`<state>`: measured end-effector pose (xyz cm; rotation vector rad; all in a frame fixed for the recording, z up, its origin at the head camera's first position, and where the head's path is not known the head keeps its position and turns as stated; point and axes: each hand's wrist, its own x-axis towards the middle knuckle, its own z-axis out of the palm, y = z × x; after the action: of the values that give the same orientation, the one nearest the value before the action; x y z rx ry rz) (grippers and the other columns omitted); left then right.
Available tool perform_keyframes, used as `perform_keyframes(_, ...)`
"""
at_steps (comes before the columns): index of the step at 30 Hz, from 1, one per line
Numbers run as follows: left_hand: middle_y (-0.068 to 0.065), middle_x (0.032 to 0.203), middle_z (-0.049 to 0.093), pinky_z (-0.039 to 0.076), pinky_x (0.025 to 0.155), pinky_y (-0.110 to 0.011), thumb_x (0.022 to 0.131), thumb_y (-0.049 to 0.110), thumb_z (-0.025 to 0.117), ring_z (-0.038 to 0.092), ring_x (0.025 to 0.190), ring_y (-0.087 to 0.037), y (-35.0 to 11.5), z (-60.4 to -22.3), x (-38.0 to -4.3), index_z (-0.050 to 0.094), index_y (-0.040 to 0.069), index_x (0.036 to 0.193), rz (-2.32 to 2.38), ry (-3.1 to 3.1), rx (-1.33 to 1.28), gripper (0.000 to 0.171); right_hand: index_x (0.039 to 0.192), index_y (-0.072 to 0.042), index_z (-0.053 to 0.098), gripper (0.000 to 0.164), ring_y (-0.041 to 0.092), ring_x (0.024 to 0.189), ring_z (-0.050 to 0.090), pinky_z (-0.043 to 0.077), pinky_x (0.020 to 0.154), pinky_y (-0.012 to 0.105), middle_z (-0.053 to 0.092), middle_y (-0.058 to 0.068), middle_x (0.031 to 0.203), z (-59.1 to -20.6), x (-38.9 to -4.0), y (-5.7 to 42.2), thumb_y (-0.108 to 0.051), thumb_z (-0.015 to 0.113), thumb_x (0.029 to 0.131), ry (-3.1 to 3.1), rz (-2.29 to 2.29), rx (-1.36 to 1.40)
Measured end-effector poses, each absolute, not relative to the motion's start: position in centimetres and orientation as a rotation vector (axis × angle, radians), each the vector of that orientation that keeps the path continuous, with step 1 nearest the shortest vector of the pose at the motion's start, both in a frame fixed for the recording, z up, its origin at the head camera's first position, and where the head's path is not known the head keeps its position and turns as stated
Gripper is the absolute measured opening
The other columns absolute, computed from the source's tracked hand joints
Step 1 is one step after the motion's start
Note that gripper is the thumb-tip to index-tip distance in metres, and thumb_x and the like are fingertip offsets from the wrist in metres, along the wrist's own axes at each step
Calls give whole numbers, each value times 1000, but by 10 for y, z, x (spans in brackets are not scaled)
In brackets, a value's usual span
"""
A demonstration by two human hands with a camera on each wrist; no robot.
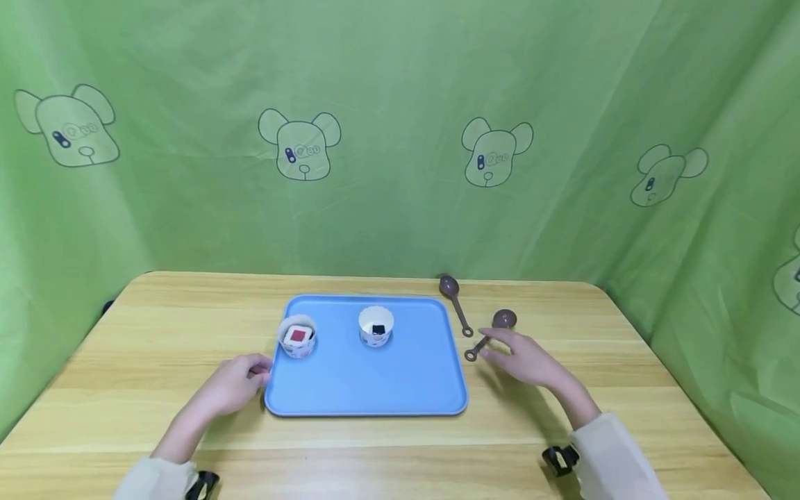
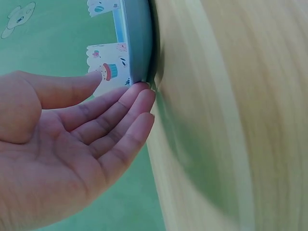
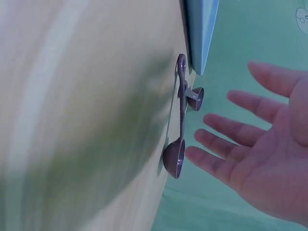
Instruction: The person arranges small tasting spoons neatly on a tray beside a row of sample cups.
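Note:
My left hand [image 1: 232,386] is beside the left edge of a blue tray [image 1: 400,378], its fingertips right at the rim and thumb apart from the fingers in the left wrist view. Over on the right, my right hand [image 1: 528,359] hovers with spread fingers above a brown measuring spoon [image 1: 504,319]; nothing is in its grasp. This spoon lies on the table, bowl facing away from me. Behind it lies a second brown measuring spoon [image 1: 449,286], close to the tray's right edge.
On the tray, a paper cup [image 1: 298,352] at the left holds a white block with a red square. Another paper cup [image 1: 376,340] near the back middle has a black-marked piece inside. The wooden table [image 1: 350,462] meets a green curtain [image 1: 400,222] at its far edge.

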<state>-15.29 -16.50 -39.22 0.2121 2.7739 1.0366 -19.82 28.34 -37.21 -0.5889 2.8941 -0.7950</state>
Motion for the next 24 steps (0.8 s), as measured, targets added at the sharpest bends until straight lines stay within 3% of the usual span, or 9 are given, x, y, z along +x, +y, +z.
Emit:
perform_keyframes(7,-11,90,63,48,76,-42,87,2,55,59,85,-26,-167,-395,-156,58,-11,105,1043,2781,205,22,122,16,45,38,36,91,56,47,80,46,55,29,106,-370,-216,287,-7,47,92,2724,-1103,-269)
perform_keyframes(11,-8,86,62,48,74,-41,86,2,56,58,83,-24,-168,-397,-157,60,-9,103,1057,2778,191,20,122,21,39,37,23,74,54,50,71,38,55,20,87,-371,-223,288,-1,42,92,2597,-1264,-102)
perform_keyframes(18,-6,83,63,48,71,-38,85,1,56,59,79,-22,-169,-398,-159,61,-7,99,1083,2772,157,17,121,21,39,36,19,70,52,50,66,32,53,13,79,-376,-231,290,1,38,91,2524,-1323,47)
perform_keyframes(24,-4,79,61,47,69,-37,85,0,56,57,73,-18,-169,-397,-160,61,-6,97,1094,2760,121,14,123,20,38,37,17,70,53,51,72,35,54,12,80,-379,-235,293,2,40,90,2478,-1389,109)
